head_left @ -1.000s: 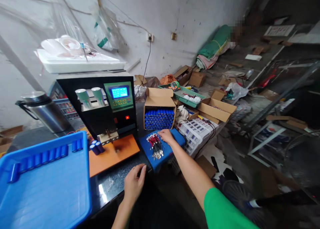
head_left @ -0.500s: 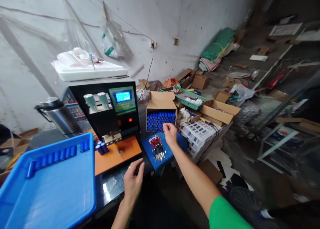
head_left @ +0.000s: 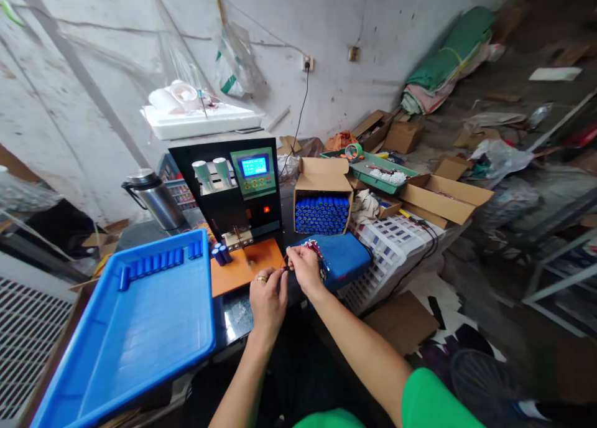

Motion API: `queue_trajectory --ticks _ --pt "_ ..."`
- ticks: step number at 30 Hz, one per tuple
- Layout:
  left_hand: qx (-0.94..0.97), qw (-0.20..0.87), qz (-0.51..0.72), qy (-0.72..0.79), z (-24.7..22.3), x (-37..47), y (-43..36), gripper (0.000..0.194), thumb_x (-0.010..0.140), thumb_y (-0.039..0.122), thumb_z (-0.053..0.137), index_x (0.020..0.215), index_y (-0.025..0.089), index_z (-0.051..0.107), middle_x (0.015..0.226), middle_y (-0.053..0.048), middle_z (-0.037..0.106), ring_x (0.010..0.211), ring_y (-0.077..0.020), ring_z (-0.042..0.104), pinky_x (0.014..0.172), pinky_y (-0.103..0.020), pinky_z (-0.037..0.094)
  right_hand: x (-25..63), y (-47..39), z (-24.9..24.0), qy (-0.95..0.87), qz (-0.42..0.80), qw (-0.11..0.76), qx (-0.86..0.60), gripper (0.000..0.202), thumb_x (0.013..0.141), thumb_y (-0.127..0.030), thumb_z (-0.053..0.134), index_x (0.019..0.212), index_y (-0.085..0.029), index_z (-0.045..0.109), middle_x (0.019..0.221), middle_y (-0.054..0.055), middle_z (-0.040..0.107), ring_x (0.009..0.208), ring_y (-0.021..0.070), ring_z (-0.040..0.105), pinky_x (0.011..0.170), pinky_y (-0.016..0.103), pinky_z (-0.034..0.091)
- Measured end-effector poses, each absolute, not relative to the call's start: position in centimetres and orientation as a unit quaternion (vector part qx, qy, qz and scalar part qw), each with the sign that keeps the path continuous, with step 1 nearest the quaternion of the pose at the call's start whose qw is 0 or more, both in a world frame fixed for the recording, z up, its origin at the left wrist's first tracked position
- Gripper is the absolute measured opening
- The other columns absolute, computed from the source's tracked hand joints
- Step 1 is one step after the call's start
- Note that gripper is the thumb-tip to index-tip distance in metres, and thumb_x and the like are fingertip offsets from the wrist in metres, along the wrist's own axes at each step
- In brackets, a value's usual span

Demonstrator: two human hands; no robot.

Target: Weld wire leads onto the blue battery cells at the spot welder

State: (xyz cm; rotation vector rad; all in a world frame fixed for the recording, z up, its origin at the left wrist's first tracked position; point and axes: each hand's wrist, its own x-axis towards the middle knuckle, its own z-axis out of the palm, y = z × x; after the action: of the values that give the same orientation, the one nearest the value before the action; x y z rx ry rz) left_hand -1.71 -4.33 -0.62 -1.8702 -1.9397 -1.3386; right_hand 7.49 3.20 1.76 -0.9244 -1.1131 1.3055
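Observation:
My left hand, with a ring on one finger, and my right hand meet in front of the spot welder. Between them runs a thin red-and-black wire lead. My right fingers pinch one end; the left thumb and fingertips close on the other. Partly hidden behind my right hand, a bundle of red and black leads with white plugs lies on a blue pad. A few blue cylindrical cells stand on the orange board under the welder's electrodes.
At left is a blue tray with a row of blue cells. An open carton packed with blue cells stands beside the welder. Behind are a steel jug, a green tray and a white plastic crate.
My right hand has brought a lead from above the bundle down and left to my left hand. My left fingers have closed on it. The camera view has shifted left.

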Motion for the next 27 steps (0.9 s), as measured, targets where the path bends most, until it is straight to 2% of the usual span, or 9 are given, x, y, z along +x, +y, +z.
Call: queue_trajectory --ticks 4,9,13,17,23,27 --pt "-0.584 -0.025 -0.491 -0.646 0.0 -2.2 -5.3 0.032 0.095 0.042 0.048 0.092 0.02 0.072 0.092 -0.008 0.065 0.083 -0.0203 0.061 0.079 -0.034 0.048 7.1 2.7 1.2 -0.47 0.58 0.534 -0.397 0.031 0.076 -0.048 0.065 0.069 -0.02 0.056 0.057 -0.003 0.053 0.054 0.0121 0.049 0.053 0.024 0.042" --pt "-0.538 -0.17 -0.543 -0.622 1.5 -3.6 -6.4 0.035 0.091 0.049 0.053 0.08 0.019 0.069 0.085 -0.006 0.065 0.083 -0.0192 0.059 0.079 -0.031 0.048 7.3 2.1 0.7 -0.523 0.636 0.462 -0.329 0.029 0.072 -0.045 0.069 0.085 -0.019 0.063 0.073 0.0 0.061 0.068 0.0142 0.058 0.058 0.022 0.046" --pt "-0.524 -0.24 -0.528 -0.624 2.1 -5.1 -7.1 0.038 0.085 0.053 0.058 0.075 0.019 0.07 0.083 -0.005 0.068 0.083 -0.0197 0.06 0.08 -0.032 0.048 7.2 1.4 0.7 -0.572 0.658 0.413 -0.262 0.024 0.072 -0.04 0.071 0.079 -0.018 0.065 0.072 0.0 0.062 0.066 0.0136 0.057 0.066 0.025 0.047" --pt "-0.505 -0.263 -0.521 -0.635 1.9 -5.8 -7.7 0.038 0.084 0.053 0.06 0.074 0.018 0.071 0.08 -0.004 0.07 0.08 -0.0192 0.062 0.078 -0.031 0.049 6.7 1.0 0.5 -0.586 0.652 0.409 -0.252 0.023 0.072 -0.04 0.072 0.074 -0.018 0.065 0.071 0.0 0.064 0.067 0.0147 0.058 0.07 0.027 0.048" --pt "-0.51 -0.251 -0.502 -0.652 1.7 -5.8 -8.3 0.037 0.085 0.052 0.059 0.076 0.018 0.071 0.081 -0.006 0.072 0.08 -0.0195 0.063 0.077 -0.031 0.049 6.3 0.7 -0.3 -0.569 0.678 0.385 -0.262 0.028 0.073 -0.046 0.073 0.074 -0.019 0.064 0.065 0.0 0.062 0.057 0.0137 0.055 0.059 0.026 0.046" --pt "-0.505 -0.207 -0.494 -0.677 2.3 -7.4 -8.0 0.033 0.084 0.049 0.061 0.08 0.018 0.068 0.078 -0.005 0.069 0.075 -0.0176 0.062 0.073 -0.03 0.049 6.5 0.9 -0.5 -0.556 0.672 0.404 -0.277 0.031 0.074 -0.049 0.072 0.073 -0.019 0.064 0.063 0.001 0.063 0.057 0.0145 0.057 0.059 0.027 0.048"
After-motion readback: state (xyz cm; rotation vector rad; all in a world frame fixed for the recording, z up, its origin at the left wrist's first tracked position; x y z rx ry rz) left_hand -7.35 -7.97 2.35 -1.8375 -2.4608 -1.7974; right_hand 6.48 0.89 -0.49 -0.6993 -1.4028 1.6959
